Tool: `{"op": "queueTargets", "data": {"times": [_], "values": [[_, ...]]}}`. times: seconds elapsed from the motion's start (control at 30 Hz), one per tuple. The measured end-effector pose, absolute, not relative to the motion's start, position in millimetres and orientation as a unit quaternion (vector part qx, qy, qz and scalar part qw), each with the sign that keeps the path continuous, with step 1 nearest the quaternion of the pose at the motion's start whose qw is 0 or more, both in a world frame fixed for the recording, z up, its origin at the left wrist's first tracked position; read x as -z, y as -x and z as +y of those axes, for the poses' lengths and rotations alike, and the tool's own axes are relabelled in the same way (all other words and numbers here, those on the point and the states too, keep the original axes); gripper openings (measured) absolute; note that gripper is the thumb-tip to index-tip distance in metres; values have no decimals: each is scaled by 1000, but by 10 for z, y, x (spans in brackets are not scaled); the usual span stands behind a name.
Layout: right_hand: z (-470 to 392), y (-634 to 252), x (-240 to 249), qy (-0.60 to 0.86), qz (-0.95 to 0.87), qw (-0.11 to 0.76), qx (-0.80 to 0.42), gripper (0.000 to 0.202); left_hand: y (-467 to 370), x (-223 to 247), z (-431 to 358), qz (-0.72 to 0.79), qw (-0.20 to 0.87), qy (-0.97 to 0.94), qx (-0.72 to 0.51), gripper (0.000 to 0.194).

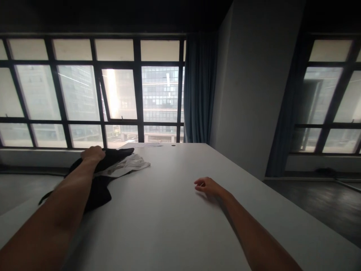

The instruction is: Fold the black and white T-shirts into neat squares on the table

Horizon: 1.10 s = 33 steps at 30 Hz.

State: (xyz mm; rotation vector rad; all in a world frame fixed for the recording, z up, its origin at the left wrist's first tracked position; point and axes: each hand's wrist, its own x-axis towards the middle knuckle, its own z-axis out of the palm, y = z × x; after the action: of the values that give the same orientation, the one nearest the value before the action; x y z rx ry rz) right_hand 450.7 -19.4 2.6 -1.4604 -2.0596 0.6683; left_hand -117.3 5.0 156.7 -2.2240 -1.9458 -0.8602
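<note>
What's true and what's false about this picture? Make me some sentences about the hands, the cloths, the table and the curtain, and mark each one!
1. The left hand is on the black cloth. True.
2. The right hand is holding a cup. False: there is no cup, and nothing shows in that hand.
3. The white cloth touches the black cloth. True.
4. The table is bright red. False: it is white.
5. The curtain is blue. True.
6. The white cloth is under the right hand. False: it lies off to the left, near the left hand.
</note>
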Motion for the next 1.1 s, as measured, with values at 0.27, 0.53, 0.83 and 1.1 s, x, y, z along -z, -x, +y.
{"op": "queueTargets", "data": {"times": [0.27, 0.53, 0.83, 1.1], "values": [[-198, -4497, -23, 531, -755, 277, -267, 36, -422, -1468, 233, -597, 64, 635, 485, 59], [-270, -4433, -95, 517, -685, 365, -362, 62, -1629, -781, -401, -353, -131, 917, 131, 55], [-351, -4247, -47, 501, -795, 284, -189, 68, -1013, -976, -104, -435, -437, 781, -100, 92], [-284, -4201, -101, 512, -797, 309, -80, 43, -631, -556, 193, -456, -114, 881, 48, 95]]}}
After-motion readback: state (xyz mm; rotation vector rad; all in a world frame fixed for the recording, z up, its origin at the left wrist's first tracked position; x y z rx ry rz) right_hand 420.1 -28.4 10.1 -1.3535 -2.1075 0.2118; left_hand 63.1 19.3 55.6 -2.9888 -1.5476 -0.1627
